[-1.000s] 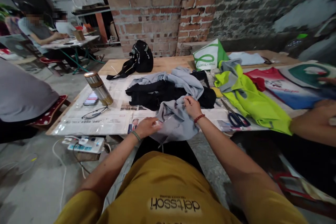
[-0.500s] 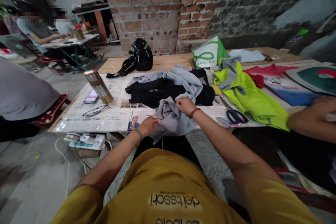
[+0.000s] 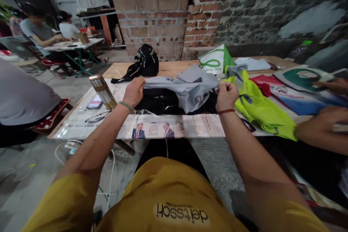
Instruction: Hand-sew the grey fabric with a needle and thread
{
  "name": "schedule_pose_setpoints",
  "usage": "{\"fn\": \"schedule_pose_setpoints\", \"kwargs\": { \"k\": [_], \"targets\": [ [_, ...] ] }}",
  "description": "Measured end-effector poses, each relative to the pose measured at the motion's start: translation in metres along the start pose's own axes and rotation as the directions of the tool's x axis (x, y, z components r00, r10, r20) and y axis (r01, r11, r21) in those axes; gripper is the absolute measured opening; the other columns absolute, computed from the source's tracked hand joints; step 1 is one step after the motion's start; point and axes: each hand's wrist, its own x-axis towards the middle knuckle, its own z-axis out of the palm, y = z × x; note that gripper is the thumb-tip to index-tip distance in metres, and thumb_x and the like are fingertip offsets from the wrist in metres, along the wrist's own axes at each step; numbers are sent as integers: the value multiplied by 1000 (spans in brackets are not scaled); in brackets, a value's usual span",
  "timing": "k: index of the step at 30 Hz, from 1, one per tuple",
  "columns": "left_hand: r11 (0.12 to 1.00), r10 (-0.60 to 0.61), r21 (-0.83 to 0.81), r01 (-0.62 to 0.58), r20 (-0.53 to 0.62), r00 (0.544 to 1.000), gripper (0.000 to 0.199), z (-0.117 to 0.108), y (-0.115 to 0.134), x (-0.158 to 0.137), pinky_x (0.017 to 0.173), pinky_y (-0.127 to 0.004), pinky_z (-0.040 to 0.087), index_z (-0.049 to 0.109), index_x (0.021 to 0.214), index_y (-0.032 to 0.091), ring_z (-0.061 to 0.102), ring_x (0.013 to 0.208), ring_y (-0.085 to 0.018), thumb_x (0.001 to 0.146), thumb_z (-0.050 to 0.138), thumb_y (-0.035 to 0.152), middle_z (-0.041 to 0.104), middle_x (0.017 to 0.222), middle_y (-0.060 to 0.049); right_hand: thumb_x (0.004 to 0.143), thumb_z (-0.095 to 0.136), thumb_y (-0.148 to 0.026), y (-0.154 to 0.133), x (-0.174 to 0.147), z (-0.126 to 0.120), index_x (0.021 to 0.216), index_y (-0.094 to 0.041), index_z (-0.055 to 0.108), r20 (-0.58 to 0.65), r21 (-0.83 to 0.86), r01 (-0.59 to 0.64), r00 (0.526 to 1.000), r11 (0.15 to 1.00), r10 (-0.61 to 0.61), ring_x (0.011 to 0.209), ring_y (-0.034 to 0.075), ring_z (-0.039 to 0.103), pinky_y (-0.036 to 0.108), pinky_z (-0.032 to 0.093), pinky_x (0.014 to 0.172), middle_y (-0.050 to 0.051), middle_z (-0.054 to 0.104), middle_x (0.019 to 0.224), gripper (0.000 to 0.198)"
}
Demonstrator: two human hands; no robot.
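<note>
A grey garment (image 3: 187,81) is stretched sideways between my two hands, its middle sagging in folds. My left hand (image 3: 135,92) grips its left end, with fingers closed. At the opposite end my right hand (image 3: 227,95) pinches the cloth between thumb and fingers. Under the grey cloth lies a black garment (image 3: 156,102), partly covered, on the newspaper-covered table (image 3: 201,125). A bright yellow-green garment (image 3: 261,105) lies just right of my right hand. The scissors (image 3: 248,125) are mostly hidden behind my right forearm.
To the left stand a steel flask (image 3: 102,90), a phone (image 3: 95,102) and glasses (image 3: 99,116). A black bag (image 3: 146,61) and a green-white bag (image 3: 216,59) sit at the back. On the right, a co-worker's hand (image 3: 333,84) touches an iron (image 3: 301,78). Cables (image 3: 112,174) hang below the table.
Both hands have moved up and apart, spreading the grey garment, which was bunched at the table's front edge. The iron has moved up and left, and a co-worker's hand now shows on it.
</note>
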Motion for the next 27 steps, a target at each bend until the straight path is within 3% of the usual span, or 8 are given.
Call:
{"fn": "schedule_pose_setpoints", "kwargs": {
  "k": [3,7,12,15,18,21,24,27],
  "targets": [
    [998,-35,-45,45,197,980,25,24,-12,-48,88,-33,48,63,94,16,59,94,-21,81,42,15,65,96,-9,75,55,-40,23,-65,-21,71,-17,59,106,-156,-201,970,967,219,56,13,48,27,43,61,-3,51,57,24],
    [988,-80,-96,121,348,934,25,47,-21,-106,89,-35,50,67,90,18,62,91,-21,79,44,17,69,93,-8,65,62,-38,46,-126,-46,61,-18,60,268,-291,-221,915,931,301,60,15,51,29,44,64,1,58,61,21],
    [953,-125,-210,217,377,918,34,45,-16,-135,83,-31,52,66,107,20,64,86,-18,78,49,20,69,95,-6,73,54,-38,32,-118,-52,76,-17,65,199,-267,-35,976,963,91,68,16,53,32,47,70,4,61,77,24],
    [915,-198,-256,312,388,900,38,42,-11,-142,75,-27,53,64,112,20,64,77,-15,75,53,23,68,88,-3,79,52,-32,0,-103,-38,91,-18,66,243,-168,202,957,965,-158,75,16,55,32,47,76,5,60,83,23],
    [892,-250,-267,366,385,889,40,43,-9,-144,74,-26,53,64,111,20,62,74,-14,72,58,24,67,86,-2,83,51,-27,-31,-101,-11,101,-19,65,492,-82,421,805,903,-331,84,18,57,32,46,82,6,62,91,24],
    [902,-255,-237,361,381,889,36,45,-8,-143,74,-27,52,67,104,19,60,73,-14,70,60,24,66,85,-3,82,58,-25,-46,-107,24,110,-17,62,795,-29,592,502,805,-341,97,21,57,33,43,88,10,62,102,29],
    [918,-239,-204,339,399,886,28,45,-11,-141,71,-26,51,70,95,19,59,71,-14,69,61,25,62,79,-2,76,69,-31,-46,-111,51,108,-11,63,961,-66,758,224,649,-163,99,27,57,37,40,88,15,61,106,39],
    [924,-221,-184,334,455,863,24,45,-16,-141,67,-25,50,70,89,20,59,69,-15,68,64,29,61,77,-2,77,68,-30,-40,-108,59,99,-8,65,978,-162,828,206,537,-22,96,29,58,38,37,87,18,62,103,32]
  ]
}}
